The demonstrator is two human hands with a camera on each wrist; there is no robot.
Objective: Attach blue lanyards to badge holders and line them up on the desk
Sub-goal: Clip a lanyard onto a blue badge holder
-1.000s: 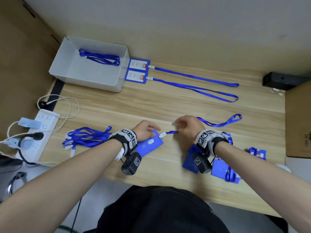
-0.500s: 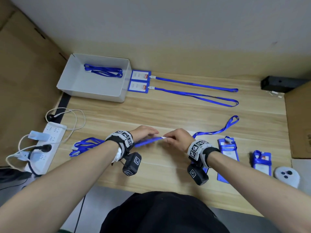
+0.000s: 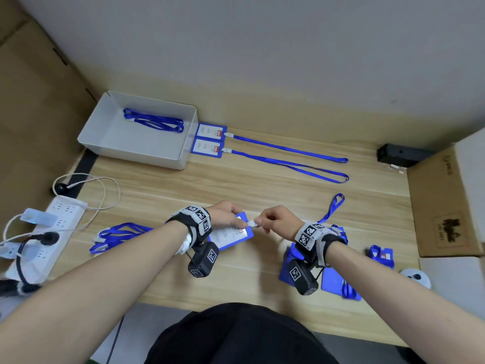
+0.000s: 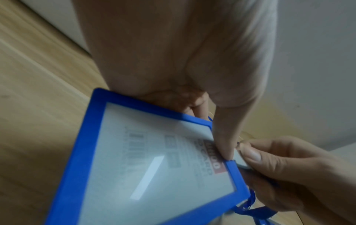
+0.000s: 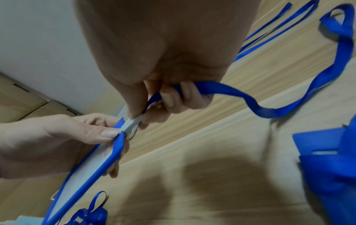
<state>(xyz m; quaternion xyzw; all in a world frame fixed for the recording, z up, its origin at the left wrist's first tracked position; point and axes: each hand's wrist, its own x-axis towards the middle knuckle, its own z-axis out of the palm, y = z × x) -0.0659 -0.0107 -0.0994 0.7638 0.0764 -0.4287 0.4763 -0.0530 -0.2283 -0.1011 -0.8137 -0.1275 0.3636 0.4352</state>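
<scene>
badge holder (image 3: 231, 236): I am holding it just above the surface (image 3: 262, 195), window side up, at mid-front, between my two hands.
left hand (image 3: 225, 215): gripping the holder's top edge; thumb is pressing on the clear face right at the slot, the other fingers (image 5: 113, 172) are curling underneath.
right hand (image 3: 279, 222): fingers (image 4: 250, 155) are pinching the white clip (image 3: 253, 223) of the lanyard; the remaining fingers are curling round the strap.
blue lanyard (image 5: 269, 112): strap is trailing from my right palm back across the surface, its loop end (image 3: 337, 202) lying toward the far right.
clip vs slot: clip tip is touching the holder's top edge beside my left thumb; I cannot tell whether it is already through the slot.
step in hand: I am judging this as the attaching step for the third badge, clip being mated to the holder.
done so far: two finished badges (image 3: 210, 139) are lying in a row at the back, beside the white tray (image 3: 183, 153), straps stretched to the right.
left to do: loose lanyards (image 3: 118, 236) are waiting at my left; more holders (image 3: 338, 281) are waiting at my right.
next move calls for: keeping the holder steady with the left thumb, feeding or closing the clip squarely, then laying this badge below the second one, strap pulled straight to the right.
risk: the clip may be slipping off the thin edge if I am tilting the holder.
</scene>
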